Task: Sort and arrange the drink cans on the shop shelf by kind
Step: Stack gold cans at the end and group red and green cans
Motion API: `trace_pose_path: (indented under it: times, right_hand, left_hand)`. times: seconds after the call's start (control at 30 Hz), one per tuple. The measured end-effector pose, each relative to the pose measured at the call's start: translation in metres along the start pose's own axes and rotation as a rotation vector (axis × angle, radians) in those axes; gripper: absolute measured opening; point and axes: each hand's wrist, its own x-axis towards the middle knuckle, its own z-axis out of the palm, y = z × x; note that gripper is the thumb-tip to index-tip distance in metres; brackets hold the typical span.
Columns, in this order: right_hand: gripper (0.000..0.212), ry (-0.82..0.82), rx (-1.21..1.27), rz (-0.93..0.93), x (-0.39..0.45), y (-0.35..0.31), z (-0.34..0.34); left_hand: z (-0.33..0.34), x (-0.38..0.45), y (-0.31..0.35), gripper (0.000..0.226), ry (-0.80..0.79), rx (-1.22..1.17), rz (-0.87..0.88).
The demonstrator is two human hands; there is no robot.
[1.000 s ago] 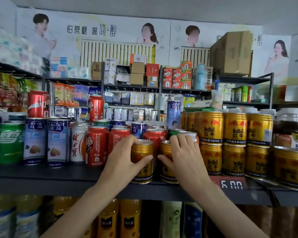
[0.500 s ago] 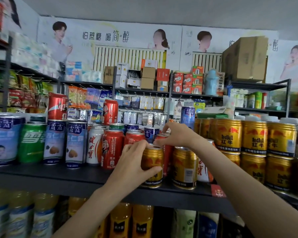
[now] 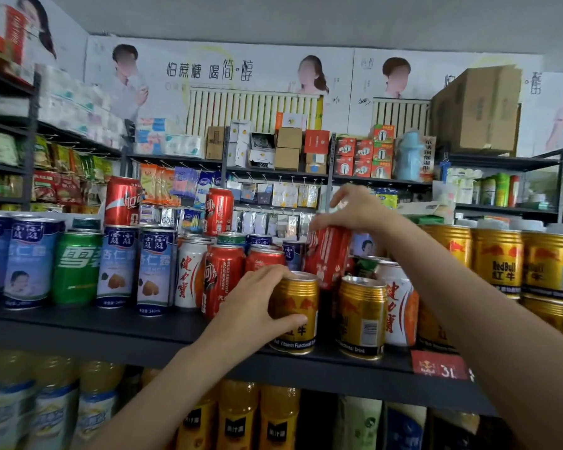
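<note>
- A dark shop shelf (image 3: pixel 117 323) is seen from head height, crowded with drink cans standing upright.
- The left hand (image 3: pixel 257 306) is wrapped around a gold Red Bull can (image 3: pixel 298 316) at the shelf's front edge; the fingers are curled over the rim and the thumb is pressed across the label.
- The right hand (image 3: pixel 355 211) is closed from above on the top of a red cola can (image 3: pixel 327 254), which is held tilted and raised above the cans around it.
- A second gold can (image 3: pixel 361 316) stands just to the right of the gripped one, with a white and orange can (image 3: pixel 400 306) touching its right side.
- Stacked gold Red Bull cans (image 3: pixel 498 261) fill the right end of the shelf.
- To the left, another red cola can (image 3: pixel 223 280), a white can with red characters (image 3: pixel 189 274), pale blue almond drink cans (image 3: pixel 155 271) and a green can (image 3: pixel 75 267) stand in a row.
- Two red cans (image 3: pixel 122 201) are perched on top of that row.
- Yellow bottles (image 3: pixel 238 414) are lined up on the shelf below.
</note>
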Motion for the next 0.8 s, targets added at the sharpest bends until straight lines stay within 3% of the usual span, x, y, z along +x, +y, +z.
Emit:
trace_pose_path:
  times: [0.2, 0.43, 0.53, 0.6, 0.67, 0.73, 0.8]
  right_hand:
    - [0.053, 0.242, 0.126, -0.141, 0.01, -0.031, -0.033]
    - [0.047, 0.136, 0.32, -0.201, 0.004, -0.04, -0.022]
    - [0.046, 0.098, 0.356, -0.238, 0.004, -0.046, -0.01]
    - [0.05, 0.038, 0.378, -0.237, 0.003, -0.05, -0.001]
    - [0.049, -0.066, 0.405, -0.228, 0.001, -0.059, 0.011]
    - [0.048, -0.156, 0.351, -0.234, -0.002, -0.07, 0.031]
    - [0.051, -0.194, 0.227, -0.276, -0.006, -0.08, 0.058]
  left_hand:
    - [0.017, 0.012, 0.008, 0.052, 0.027, 0.137, 0.055]
    - [0.041, 0.028, 0.012, 0.063, 0.07, 0.312, 0.047]
    - [0.034, 0.012, 0.005, 0.047, 0.319, 0.342, 0.196]
    - [0.016, -0.002, -0.008, 0.024, 0.548, 0.205, 0.207]
    - [-0.009, -0.012, -0.025, 0.01, 0.693, -0.056, 0.087]
    - [-0.032, -0.014, -0.039, 0.017, 0.678, -0.317, -0.06]
    - [-0.046, -0.015, -0.053, 0.033, 0.548, -0.411, -0.135]
